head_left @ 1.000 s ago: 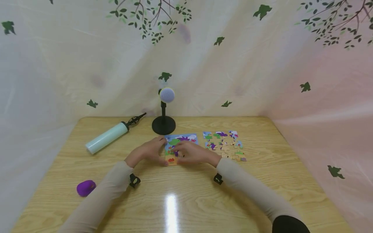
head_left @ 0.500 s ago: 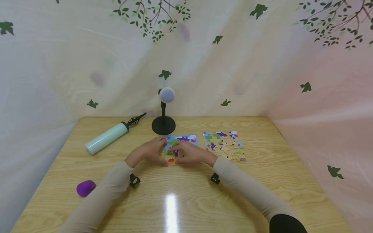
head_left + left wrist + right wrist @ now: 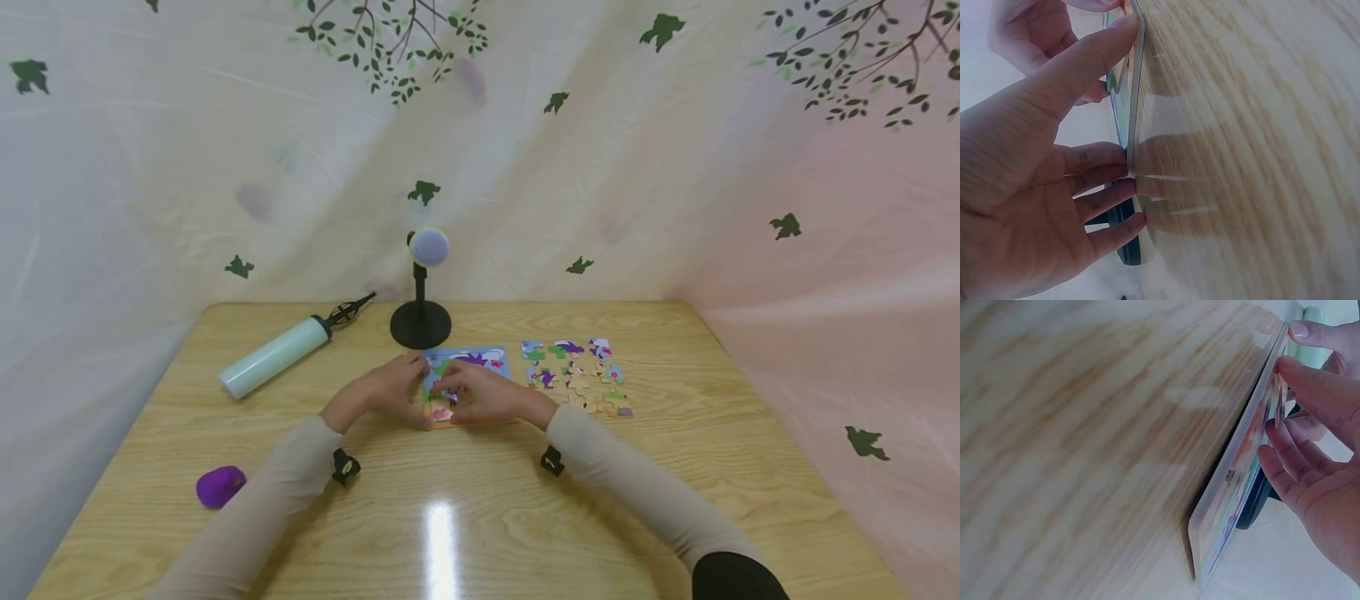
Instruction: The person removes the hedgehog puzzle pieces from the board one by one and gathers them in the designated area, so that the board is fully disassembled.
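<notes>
A framed jigsaw board (image 3: 491, 353) with a colourful cartoon picture lies flat on the table. My left hand (image 3: 384, 390) spans its left side. The thumb rests at the near corner and the long fingers touch along the edge, nearly straight in the left wrist view. Over the board's lower left part, my right hand (image 3: 486, 393) pinches a thin puzzle piece (image 3: 1280, 406) between thumb and fingers. That piece stands tilted close over the board in the right wrist view. Several loose puzzle pieces (image 3: 548, 378) lie spread in rows just right of the board.
Behind the board stands a round pale disc (image 3: 430, 247) on a black stand (image 3: 420, 325). A mint-green hand pump (image 3: 276, 357) with a black nozzle lies at the back left. Near my left forearm sits a rounded purple object (image 3: 221, 486). A printed curtain (image 3: 510, 167) hangs behind the table.
My right hand has shifted slightly left over the board. The orange lower left corner with its red shape now looks paler and pinkish. My left hand has stayed in place.
</notes>
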### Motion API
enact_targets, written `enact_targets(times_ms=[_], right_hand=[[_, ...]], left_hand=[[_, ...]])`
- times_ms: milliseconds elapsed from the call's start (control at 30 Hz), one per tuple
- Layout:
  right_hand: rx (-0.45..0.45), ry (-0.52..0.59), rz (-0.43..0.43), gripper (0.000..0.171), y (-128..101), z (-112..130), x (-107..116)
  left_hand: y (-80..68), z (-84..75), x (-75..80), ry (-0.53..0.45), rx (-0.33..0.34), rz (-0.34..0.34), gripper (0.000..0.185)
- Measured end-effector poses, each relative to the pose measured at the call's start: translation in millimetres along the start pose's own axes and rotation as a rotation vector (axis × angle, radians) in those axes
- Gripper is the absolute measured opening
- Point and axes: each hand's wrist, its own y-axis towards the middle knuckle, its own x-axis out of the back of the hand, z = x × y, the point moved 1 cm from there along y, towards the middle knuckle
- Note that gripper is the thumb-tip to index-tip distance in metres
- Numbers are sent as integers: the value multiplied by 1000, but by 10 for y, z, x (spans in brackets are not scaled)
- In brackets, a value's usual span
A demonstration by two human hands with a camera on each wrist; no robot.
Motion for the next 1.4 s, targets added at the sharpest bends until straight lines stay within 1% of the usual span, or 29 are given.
enact_targets(times_ms=[200, 400, 633, 733, 900, 1033, 1200, 1400], right_hand=[[-11, -11, -9, 47, 106, -11, 35], [-1, -59, -10, 46, 217, -27, 76], [-15, -74, 3, 47, 213, -25, 105], [-9, -59, -3, 47, 190, -27, 137], [5, -67, -35, 46, 119, -37, 213], [22, -90, -60, 45, 6, -70, 263], [-50, -50, -47, 43, -195, -108, 351], [-97, -64, -55, 42, -476, -176, 436]], left_hand=[[67, 91, 73, -9, -13, 11, 98], [143, 204, 132, 10, -47, 15, 100], [157, 225, 136, 6, -53, 17, 101], [157, 228, 145, 0, -51, 17, 100], [154, 233, 159, -2, -50, 19, 99], [146, 209, 139, 6, -44, 22, 99], [136, 179, 114, 7, -11, 30, 101], [105, 135, 88, 12, 18, 30, 104]])
